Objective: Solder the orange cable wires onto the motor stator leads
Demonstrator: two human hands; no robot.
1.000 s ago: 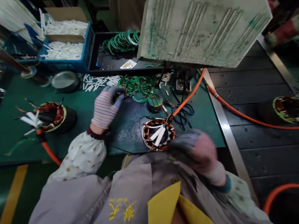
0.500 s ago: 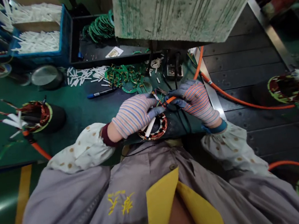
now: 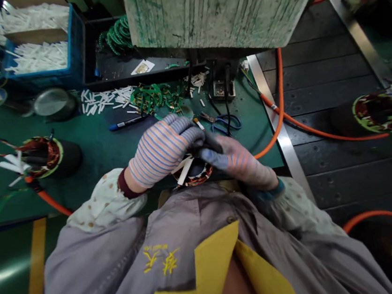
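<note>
My left hand (image 3: 168, 148), in a striped glove, curls its fingers above a ring-shaped copper-wound stator (image 3: 199, 179) at the bench's front edge. My right hand (image 3: 238, 158) meets it there with closed fingers. What the fingertips of both hands hold is hidden. White sleeves (image 3: 185, 171) rise from the stator beneath my left hand. An orange cable (image 3: 273, 140) passes out of sight behind my right hand. Just beyond the hands lie blue-handled pliers or cutters (image 3: 227, 122); the exact kind is unclear.
Cut white tubes (image 3: 100, 101), green circuit boards (image 3: 153, 97) and a blue marker (image 3: 127, 122) lie behind. Left stands another wound stator (image 3: 64, 155). A blue bin (image 3: 76, 47) holds white tubes. A pale panel (image 3: 219, 12) overhangs the back. Slats with cabled stators (image 3: 376, 114) run at right.
My right hand has swung inward and down toward my left hand. The orange cable now bows out rightward behind it. The blue-handled tool has come into clearer view as the camera shifted.
</note>
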